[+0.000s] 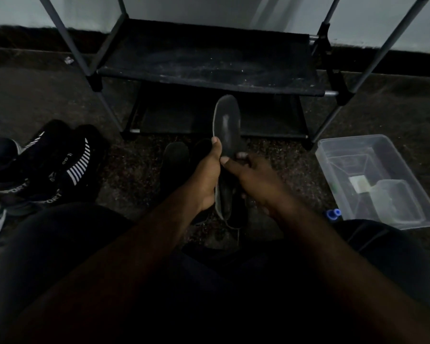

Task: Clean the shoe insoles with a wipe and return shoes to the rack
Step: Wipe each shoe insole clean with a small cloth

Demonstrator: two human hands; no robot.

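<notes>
Left hand [206, 175] grips insole [227, 122] upright, above the floor before the rack's [209, 68] front edge. Right hand [253, 180] pinches its middle; wipe not discernible. Judged mid-task: dark shoe [174, 165] and striped pair [60, 165] lie on the floor, unreturned.

Dim, very dim all over. Only the wall [184, 8] up top caught pale light. The floor [134, 175] went grainy, the whole bottom sank into near black. A dull glint sat on the insole [227, 122], a faint sheen on the tub [353, 140]. Rack [209, 68] poles bowed at the edges, soft.
</notes>
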